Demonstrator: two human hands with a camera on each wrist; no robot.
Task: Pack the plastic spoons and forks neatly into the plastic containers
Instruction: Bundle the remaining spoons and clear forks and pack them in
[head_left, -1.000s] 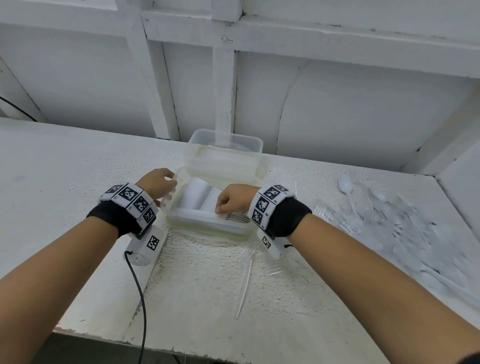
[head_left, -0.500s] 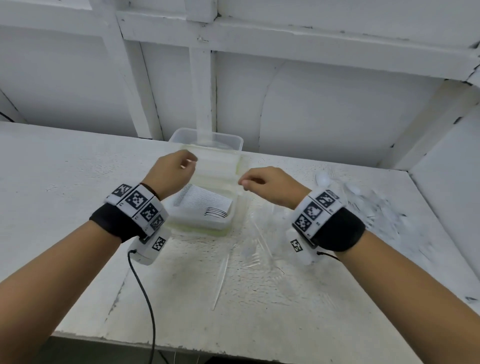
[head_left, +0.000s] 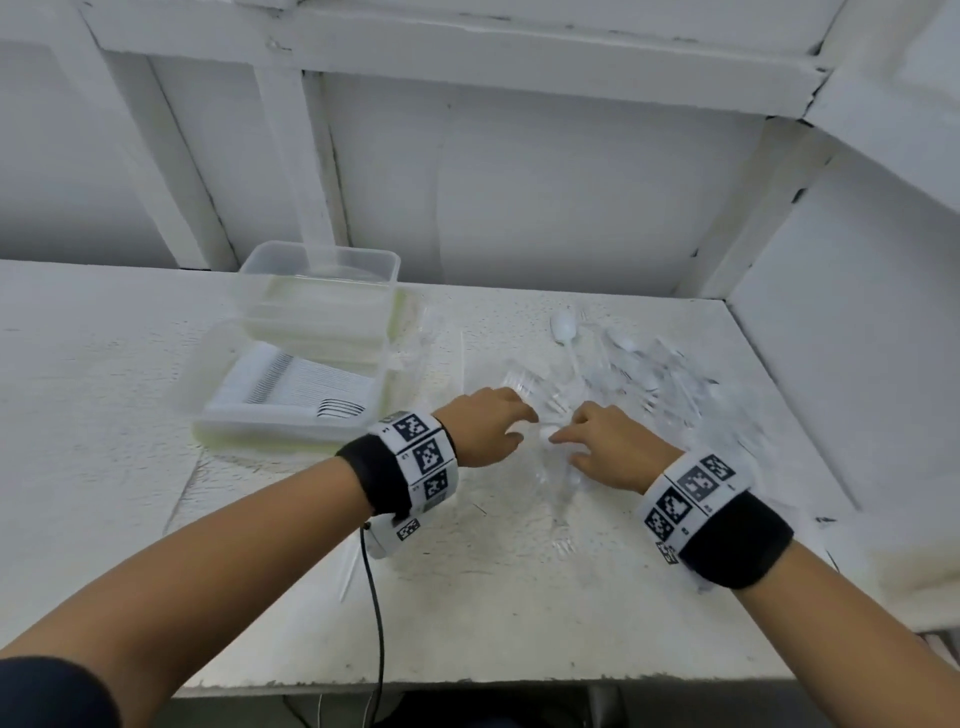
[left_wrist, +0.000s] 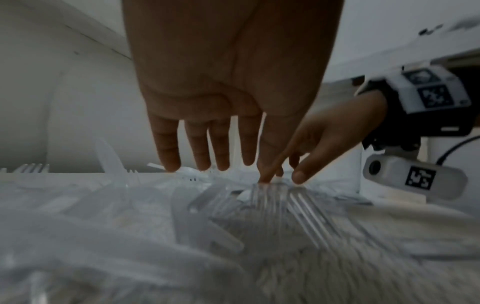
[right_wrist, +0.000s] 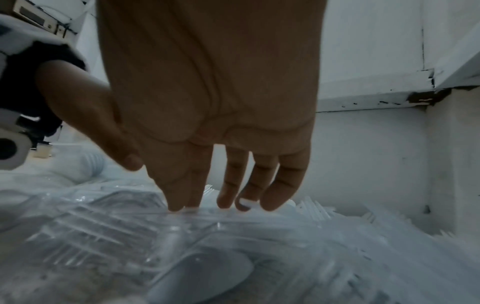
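Note:
An open clear plastic container (head_left: 228, 415) on the white table holds a neat row of white forks (head_left: 306, 387). Right of it lies a loose pile of clear and white plastic forks and spoons (head_left: 623, 374). Both hands hover at the pile's near-left edge. My left hand (head_left: 488, 426) reaches in with straight fingers (left_wrist: 168, 152) touching the cutlery (left_wrist: 267, 197). My right hand (head_left: 602, 447) is beside it, its fingertips (right_wrist: 179, 197) resting on clear forks (right_wrist: 103, 230). Neither hand grips anything that I can see.
A stack of empty clear containers (head_left: 317, 301) stands behind the open one, against the white wall. A white spoon (head_left: 563, 330) lies at the pile's far edge. A black cable (head_left: 376, 613) hangs from my left wrist over the table's front edge.
Both hands left the open container and moved right to the loose cutlery pile. The head view has swung right with them.

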